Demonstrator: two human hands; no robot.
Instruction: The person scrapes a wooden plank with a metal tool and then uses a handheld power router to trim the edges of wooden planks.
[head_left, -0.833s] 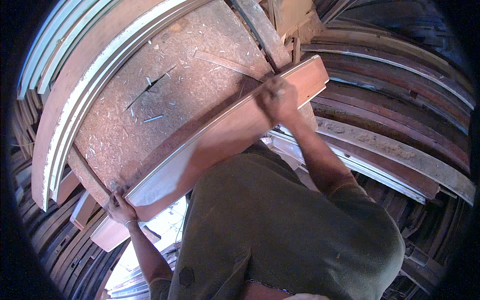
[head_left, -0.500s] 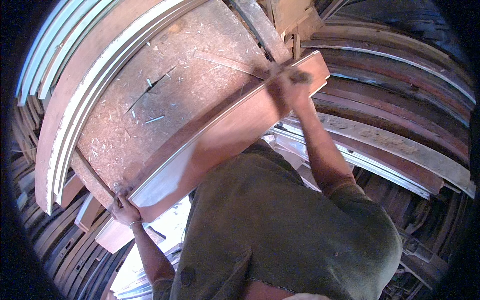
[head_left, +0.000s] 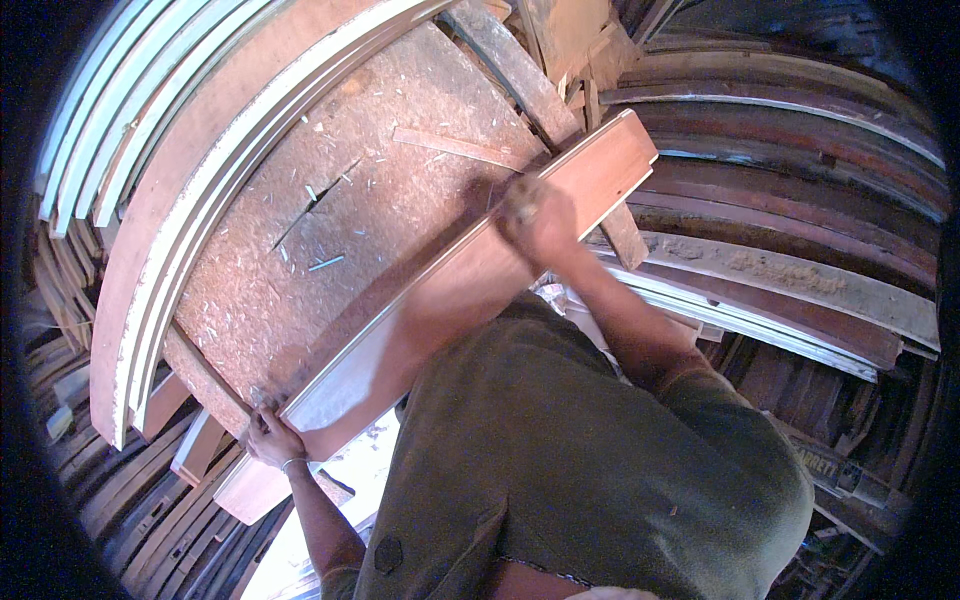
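Observation:
A long reddish-brown board (head_left: 440, 310) with a white edge lies slanted across a chipboard worktop (head_left: 350, 220). At the board's near lower-left end, my left hand (head_left: 272, 440) grips the corner, a thin bangle on the wrist. My right hand (head_left: 535, 215) rests on the board's top face near its far end. It is blurred by motion, its fingers curled, and I cannot make out whether something is under the palm. My olive shirt fills the lower middle of the view.
Sawdust, chips and a thin wooden strip (head_left: 455, 147) litter the worktop. White-edged boards (head_left: 150, 220) are stacked along its left side. Long dark planks (head_left: 800, 270) lie piled on the right, and more offcuts (head_left: 190, 450) sit below the left hand.
My right hand slid along the board toward its far end, then came back a little toward me. The left hand and the board have stayed about where they were.

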